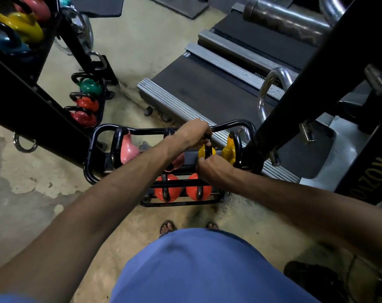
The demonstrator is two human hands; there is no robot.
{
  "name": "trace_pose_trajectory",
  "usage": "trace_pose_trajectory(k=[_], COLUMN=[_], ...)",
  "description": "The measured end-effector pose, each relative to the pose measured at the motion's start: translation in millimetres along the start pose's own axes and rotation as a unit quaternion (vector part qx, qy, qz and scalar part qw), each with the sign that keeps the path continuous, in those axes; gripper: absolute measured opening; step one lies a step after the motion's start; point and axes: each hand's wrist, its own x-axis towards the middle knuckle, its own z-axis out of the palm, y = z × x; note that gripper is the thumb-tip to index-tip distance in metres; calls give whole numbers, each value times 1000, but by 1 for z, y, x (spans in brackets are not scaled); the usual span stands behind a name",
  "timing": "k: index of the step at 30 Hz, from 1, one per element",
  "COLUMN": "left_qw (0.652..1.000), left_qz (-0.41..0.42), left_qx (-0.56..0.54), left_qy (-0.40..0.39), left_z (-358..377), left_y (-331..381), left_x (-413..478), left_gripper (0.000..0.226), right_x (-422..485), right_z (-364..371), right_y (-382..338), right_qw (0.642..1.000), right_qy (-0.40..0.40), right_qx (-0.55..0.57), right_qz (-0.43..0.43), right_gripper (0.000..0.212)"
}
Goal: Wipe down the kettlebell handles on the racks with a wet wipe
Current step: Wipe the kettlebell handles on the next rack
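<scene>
We stand on a worn, stained concrete floor (131, 42) in a gym, with treadmill decks (198, 92) ahead and a black machine upright (312, 84) crossing the right of the view.

Directly below us sits a low black rack (94, 149) holding kettlebells in two tiers. On the upper tier we note a pink kettlebell (129, 149) at the left, a second pink one (178, 161) largely hidden behind the left forearm, and two yellow ones. On the lower tier are two orange kettlebells (167, 190), partly crossed by rack bars.

The left hand (193, 133) is curled closed over the top of the handle of the nearer yellow kettlebell (204, 152); the fingers wrap the black handle. The right hand (209, 169) is closed in a fist against the lower side of the same kettlebell. We cannot make out a wet wipe in either hand; whatever either grips beyond the handle is concealed by the fingers.

The other yellow kettlebell (228, 150) stands just beside it, to the right, partly behind the upright.

A taller rack (17, 101) at the left carries more kettlebells, cut off at the frame edge. Blue clothing (196, 265) fills the bottom of the view, with sandalled toes (168, 226) showing above it.
</scene>
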Motion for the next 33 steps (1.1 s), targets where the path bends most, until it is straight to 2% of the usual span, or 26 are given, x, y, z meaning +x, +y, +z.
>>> trace_pose_trajectory(k=[4, 7, 9, 11, 13, 15, 17, 20, 25, 26, 29, 30, 33], left_qw=[999, 999, 999, 998, 999, 999, 999, 999, 998, 998, 998, 998, 999], left_qz=[-5, -9, -17, -22, -4, -14, -13, -7, -15, -15, -8, -5, 7], left_qx=[-36, -49, -35, -65, -43, -47, -46, -44, -65, -67, -63, -57, -44], left_qy=[3, 13, 12, 5, -2, -8, -15, -5, 7, 8, 5, 2, 2], left_z=[-4, -3, 0, 4, 0, -3, -2, 6, 8, 7, 7, 6, 4], left_y=[4, 5, 1, 3, 2, 1, 0, 0, 2, 3, 4, 4, 5], left_x=[-8, -9, -7, -6, -7, -12, -16, -19, -23, -24, -24, -23, -23], left_gripper=[33, 23, 19, 20, 23, 41, 64, 76, 82, 82, 80, 77, 73], right_x=[8, 3, -9, -25, -34, -36, -34, -27, -24, -24, -23, -21, -15], right_z=[-5, -8, -1, 17, 38, 55, 62, 63, 66, 67, 61, 58, 63], right_y=[-7, -2, 11, 25, 28, 15, -4, -28, -35, -33, -28, -27, -20], right_qw=[995, 998, 995, 985, 974, 953, 900, 781, 630, 617, 621, 597, 458], right_qy=[-38, -7, 46, 120, 203, 275, 331, 378, 386, 374, 326, 312, 267], right_qx=[-91, -54, -24, 6, 47, 130, 262, 434, 556, 572, 627, 668, 807], right_qz=[-26, -38, -84, -122, -90, -4, 108, 243, 381, 390, 339, 315, 261], right_gripper=[19, 23, 24, 33, 41, 43, 33, 18, 6, 6, 14, 19, 35])
